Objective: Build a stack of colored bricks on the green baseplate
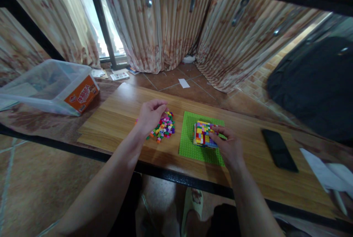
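Note:
On the wooden board, a green studded baseplate [188, 145] carries a low block built of many-coloured toy bricks [203, 134]. My right hand [228, 144] rests at the right side of this block, its fingertips on the top near the right edge; whether a small brick is between them I cannot make out. Left of the baseplate lies a loose pile of small coloured bricks [164, 128]. Over the pile's upper left edge is my left hand [151, 115], thumb and fingertips pinched together. Anything in that pinch is too small to name.
A clear plastic bin [52, 99] with an orange label stands at the far left. To the right lie a black phone [279, 149] and white paper [317, 167]. Striped curtains [171, 27] hang behind the table, and a dark bar crosses the top.

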The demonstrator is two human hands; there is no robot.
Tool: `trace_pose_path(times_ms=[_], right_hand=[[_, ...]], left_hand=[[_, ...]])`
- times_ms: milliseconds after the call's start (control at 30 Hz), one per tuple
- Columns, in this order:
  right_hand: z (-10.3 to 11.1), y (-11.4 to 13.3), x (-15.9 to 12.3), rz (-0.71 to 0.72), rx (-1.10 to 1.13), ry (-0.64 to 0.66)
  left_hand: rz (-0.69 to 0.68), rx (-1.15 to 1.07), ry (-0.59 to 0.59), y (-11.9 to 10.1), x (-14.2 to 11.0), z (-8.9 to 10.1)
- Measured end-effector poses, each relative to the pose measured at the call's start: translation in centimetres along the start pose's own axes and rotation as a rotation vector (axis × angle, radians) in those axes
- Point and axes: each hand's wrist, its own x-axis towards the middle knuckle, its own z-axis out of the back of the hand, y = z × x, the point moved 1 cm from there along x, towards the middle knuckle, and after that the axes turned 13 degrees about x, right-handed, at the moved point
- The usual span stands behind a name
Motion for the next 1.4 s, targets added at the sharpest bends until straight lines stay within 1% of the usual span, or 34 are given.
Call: trace_pose_path(times_ms=[200,333,500,700,767,800,933,1000,1067,1100,1167,1267,1333,1400], right_hand=[[-0.6,0.1,-0.3,-0.123,0.17,-0.005],[-0.9,0.1,-0.3,-0.186,0.255,-0.049],[-1.2,0.1,-0.2,-0.22,0.319,-0.083],[-1.2,0.5,-0.3,-0.231,0.33,-0.057],[-0.9,0.8,-0.1,-0.207,0.329,-0.055],[-0.7,0.9,0.0,-0.174,0.326,-0.082],[-0.1,1.9,0.4,0.036,0.26,-0.297],[-0.4,2.6,0.2,0.114,0.204,-0.325],[-1.2,3.2,-0.5,0.176,0.142,-0.281],[-1.8,3.5,-1.0,0.207,0.114,-0.236],[-3.2,4.1,-2.1,0.278,0.058,-0.106],[-5.6,4.7,-3.9,0.388,-0.062,0.122],[-7.2,4.8,-5.0,0.434,-0.116,0.271],[-8.8,4.7,-5.9,0.466,-0.153,0.379]], left_hand=[[0.008,0.0,0.004,0.1,0.1,0.0],[0.018,-0.002,0.015,0.1,0.0,-0.1],[0.021,-0.007,0.036,0.3,-0.2,-0.3],[0.014,-0.016,0.036,0.5,-0.2,-0.4],[0.007,-0.01,0.024,0.5,-0.1,-0.3],[0.002,-0.005,0.014,0.4,0.0,-0.2],[-0.008,0.005,-0.01,-0.1,0.0,0.2],[-0.01,0.001,-0.019,-0.3,0.0,0.3],[-0.025,-0.001,-0.035,-0.4,-0.1,0.5],[-0.037,-0.002,-0.047,-0.5,-0.1,0.6],[-0.06,-0.006,-0.075,-0.5,0.0,0.8],[-0.066,-0.043,-0.124,-0.5,0.3,1.6],[-0.052,-0.092,-0.152,-0.5,0.6,2.1],[-0.043,-0.143,-0.186,-0.6,0.8,2.7]])
